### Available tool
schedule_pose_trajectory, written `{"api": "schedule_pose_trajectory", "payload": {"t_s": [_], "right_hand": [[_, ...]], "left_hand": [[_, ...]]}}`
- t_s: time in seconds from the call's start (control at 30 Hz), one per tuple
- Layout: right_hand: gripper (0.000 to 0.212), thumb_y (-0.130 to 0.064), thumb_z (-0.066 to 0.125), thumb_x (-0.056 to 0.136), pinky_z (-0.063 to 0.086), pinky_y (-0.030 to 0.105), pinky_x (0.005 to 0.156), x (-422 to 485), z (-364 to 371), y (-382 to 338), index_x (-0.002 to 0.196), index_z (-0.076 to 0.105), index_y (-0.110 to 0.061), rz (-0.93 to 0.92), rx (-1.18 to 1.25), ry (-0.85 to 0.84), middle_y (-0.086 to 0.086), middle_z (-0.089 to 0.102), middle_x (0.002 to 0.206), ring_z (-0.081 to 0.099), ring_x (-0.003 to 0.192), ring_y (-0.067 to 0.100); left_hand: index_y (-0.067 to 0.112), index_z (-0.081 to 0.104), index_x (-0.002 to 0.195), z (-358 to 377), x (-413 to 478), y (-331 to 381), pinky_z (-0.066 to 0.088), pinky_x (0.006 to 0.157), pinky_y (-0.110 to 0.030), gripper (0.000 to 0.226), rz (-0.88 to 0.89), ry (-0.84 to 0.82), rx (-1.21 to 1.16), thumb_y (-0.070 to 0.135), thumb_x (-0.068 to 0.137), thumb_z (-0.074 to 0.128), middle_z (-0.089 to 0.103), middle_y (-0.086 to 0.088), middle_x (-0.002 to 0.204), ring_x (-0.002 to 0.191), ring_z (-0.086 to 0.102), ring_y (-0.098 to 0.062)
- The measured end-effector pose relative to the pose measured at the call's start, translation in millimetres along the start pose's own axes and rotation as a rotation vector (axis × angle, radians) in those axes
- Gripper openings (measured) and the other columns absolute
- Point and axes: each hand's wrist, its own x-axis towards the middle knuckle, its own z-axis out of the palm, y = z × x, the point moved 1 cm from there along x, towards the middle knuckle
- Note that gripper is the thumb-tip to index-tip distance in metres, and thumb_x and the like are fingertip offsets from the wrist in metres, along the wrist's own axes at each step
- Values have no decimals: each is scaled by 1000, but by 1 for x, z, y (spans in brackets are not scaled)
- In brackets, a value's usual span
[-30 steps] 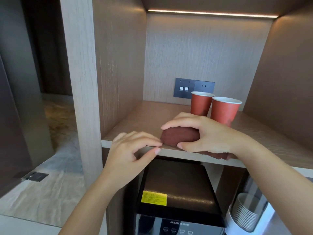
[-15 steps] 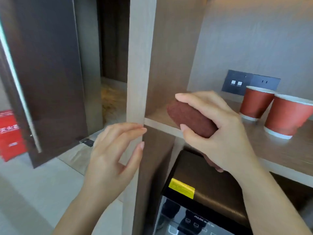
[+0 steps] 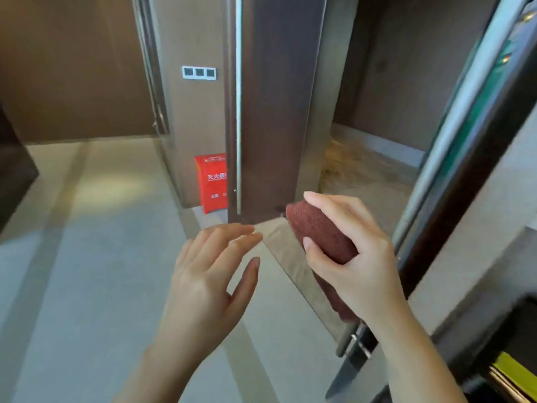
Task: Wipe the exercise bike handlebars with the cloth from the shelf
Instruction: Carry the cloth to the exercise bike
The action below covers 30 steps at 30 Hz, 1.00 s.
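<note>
cloth (image 3: 321, 232) lifted off shelf | right hand (image 3: 353, 257) grips it | left hand (image 3: 209, 274) spread, empty

maroon cloth (image 3: 319, 234), red box (image 3: 211, 181) (white lettering)

Floor (image 3: 87, 271): pale grey, smooth, with a soft bright patch of light (image 3: 110, 187) at left-centre. Far left wall (image 3: 72, 68): dark brown panelling. Centre: tall brushed-metal panel (image 3: 276, 112), upright, with a bright vertical strip along its left edge. Left of it, a metal-faced wall section (image 3: 191, 126) carries a three-button switch plate (image 3: 199, 73). At its foot stands a red box (image 3: 212, 181) with white lettering, partly hidden by the panel. Far right: recess with dark walls and mottled brown flooring (image 3: 357, 170). Near right: slanted dark frame (image 3: 465, 175), blurred.
</note>
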Motion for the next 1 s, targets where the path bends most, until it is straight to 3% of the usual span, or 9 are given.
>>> {"api": "schedule_pose_trajectory", "payload": {"t_s": [0.2,0.63,1.0], "right_hand": [[45,-8,64,75,43,11,89,16,128,-56,119,59,-15,-41,224,-139,3,58,112,54,105,3],[46,-12,63,76,39,4,86,16,375,-179,121,59,-16,-154,502,-456,3,58,108,52,100,1],[44,-21,62,77,42,8,88,87,591,-231,121,60,-16,-355,546,-521,2,58,109,57,100,14]], "left_hand": [[10,67,100,-90,-43,-84,41,80,-32,24,-177,-6,270,22,85,52,65,-4,103,97,58,-22],[8,67,100,-244,-152,-225,39,87,-35,30,-526,86,717,27,86,48,66,-7,106,105,58,-26],[11,67,106,-320,-150,-406,38,95,-43,36,-809,95,981,34,81,54,64,-9,116,115,54,-30]]}}
